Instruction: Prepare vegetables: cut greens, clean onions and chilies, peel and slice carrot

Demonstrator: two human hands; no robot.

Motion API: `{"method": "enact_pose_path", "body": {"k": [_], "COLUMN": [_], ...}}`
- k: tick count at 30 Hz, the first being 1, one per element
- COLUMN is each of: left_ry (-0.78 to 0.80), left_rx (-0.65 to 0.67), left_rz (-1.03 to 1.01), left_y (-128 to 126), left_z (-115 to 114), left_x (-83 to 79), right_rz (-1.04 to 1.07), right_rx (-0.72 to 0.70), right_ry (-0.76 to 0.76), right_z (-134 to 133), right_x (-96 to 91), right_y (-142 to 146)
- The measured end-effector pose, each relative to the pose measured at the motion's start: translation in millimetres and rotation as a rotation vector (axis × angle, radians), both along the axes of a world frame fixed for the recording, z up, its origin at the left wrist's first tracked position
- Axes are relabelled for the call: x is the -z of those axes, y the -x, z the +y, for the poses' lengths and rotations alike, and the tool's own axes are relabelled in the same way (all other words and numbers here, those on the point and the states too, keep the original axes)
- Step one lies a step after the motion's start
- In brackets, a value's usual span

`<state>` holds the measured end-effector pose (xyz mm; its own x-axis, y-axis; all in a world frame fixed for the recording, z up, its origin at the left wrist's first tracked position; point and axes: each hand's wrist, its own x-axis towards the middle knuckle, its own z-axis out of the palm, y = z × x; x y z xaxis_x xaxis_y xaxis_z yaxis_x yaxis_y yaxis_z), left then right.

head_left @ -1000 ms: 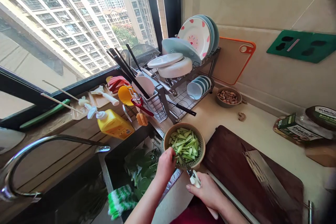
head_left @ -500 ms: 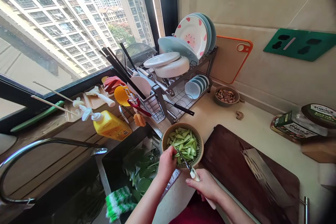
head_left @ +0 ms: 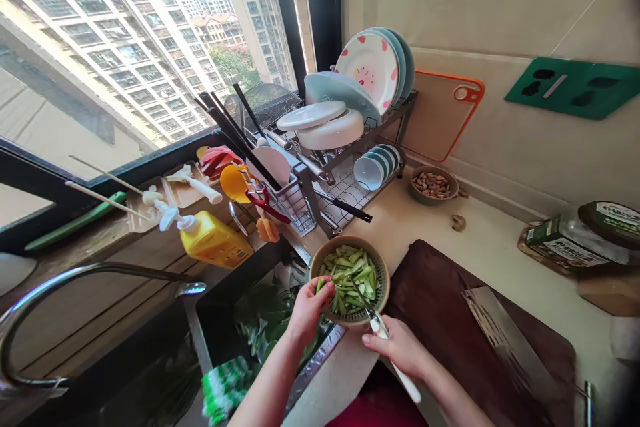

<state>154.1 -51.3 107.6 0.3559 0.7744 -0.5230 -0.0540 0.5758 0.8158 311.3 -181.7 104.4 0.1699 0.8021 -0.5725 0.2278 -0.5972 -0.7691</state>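
1. Left hand (head_left: 306, 308): thumb and forefinger pinched nearly together on one green piece (head_left: 321, 284), over the near-left rim of the basket. Other fingers curled in; what they touch, can't tell.
2. Right hand (head_left: 403, 347): closed round a white-handled tool (head_left: 379, 327), thumb along the handle. Far side of the grip hidden. Thin metal end points far-left, over the basket; handle end sticks out near side, below the palm. Exact tool type unclear.
3. Round tan basket (head_left: 384, 288): slotted inner wall, sits between the sink and the board, far side of both hands. Holds a heap of cut green strips (head_left: 345, 265), lying in all directions. Tool tip is at the heap; contact can't be told.
4. Sink (head_left: 225, 299), left of the basket: dark basin, large green leafy bits (head_left: 270, 320) inside. Green-and-white cloth (head_left: 225, 383) over its near-left edge.
5. Cutting board (head_left: 430, 293), right of the basket: dark red-brown, broad blade (head_left: 500, 333) lying flat on it.
6. Small bowl (head_left: 425, 197), far right of the basket: full of brownish pieces (head_left: 434, 185). One similar piece (head_left: 458, 221) on the counter, just near of it.
7. Dish rack (head_left: 306, 199), far side: plates (head_left: 367, 73) on top, small bowls (head_left: 369, 173) below.
8. Clear tub (head_left: 575, 250), far right: labelled, contents unclear.
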Motion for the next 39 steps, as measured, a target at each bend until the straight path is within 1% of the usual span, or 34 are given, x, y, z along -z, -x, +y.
{"method": "enact_pose_path", "body": {"k": [4, 7, 10, 12, 13, 16, 18, 21, 23, 26, 28, 31, 34, 37, 39], "left_ry": [0.271, 0.414, 0.472, 0.459, 0.433, 0.267, 0.091, -0.221, -0.478, -0.862, -1.032, -1.214, -1.355, -1.423, -1.441], "left_rx": [-0.052, -0.064, -0.048, -0.013, 0.012, 0.075, 0.089, 0.129, 0.203, 0.369, 0.468, 0.582, 0.716, 0.835, 0.887], "left_rz": [-0.261, -0.358, -0.362, -0.345, -0.335, -0.234, -0.075, 0.175, 0.324, 0.519, 0.595, 0.650, 0.664, 0.679, 0.680], "left_y": [0, 0, 1, 2, 2, 0, -2, -1, 4, 13, 19, 24, 24, 23, 22], "left_z": [0, -3, -8, -11, -12, -15, -15, -12, -8, -3, 0, 4, 9, 10, 9], "left_x": [-5.2, -4.6, -1.9, -0.1, 0.6, 1.9, 2.6, 2.6, 1.0, -3.2, -5.9, -7.8, -7.9, -7.3, -6.7], "right_rz": [0.298, 0.431, 0.504, 0.501, 0.465, 0.275, 0.181, 0.143, 0.093, -0.051, -0.076, 0.026, 0.111, 0.127, 0.141], "right_rx": [-0.022, -0.012, -0.002, 0.006, 0.011, 0.006, -0.021, -0.067, -0.092, -0.128, -0.152, -0.182, -0.191, -0.191, -0.193], "right_ry": [0.140, 0.172, 0.165, 0.167, 0.168, 0.152, 0.136, 0.142, 0.112, 0.054, 0.046, 0.074, 0.157, 0.186, 0.181], "right_z": [-2, -1, -1, -1, -1, -1, -1, 0, 1, 2, 2, 5, 7, 10, 12], "right_x": [1.2, 0.6, 0.6, 0.2, -0.4, -3.9, -6.8, -9.5, -9.9, -10.2, -10.9, -13.2, -15.6, -16.9, -16.2], "right_y": [8, 16, 20, 21, 20, 17, 14, 8, 5, 0, -3, -6, -9, -10, -10]}}
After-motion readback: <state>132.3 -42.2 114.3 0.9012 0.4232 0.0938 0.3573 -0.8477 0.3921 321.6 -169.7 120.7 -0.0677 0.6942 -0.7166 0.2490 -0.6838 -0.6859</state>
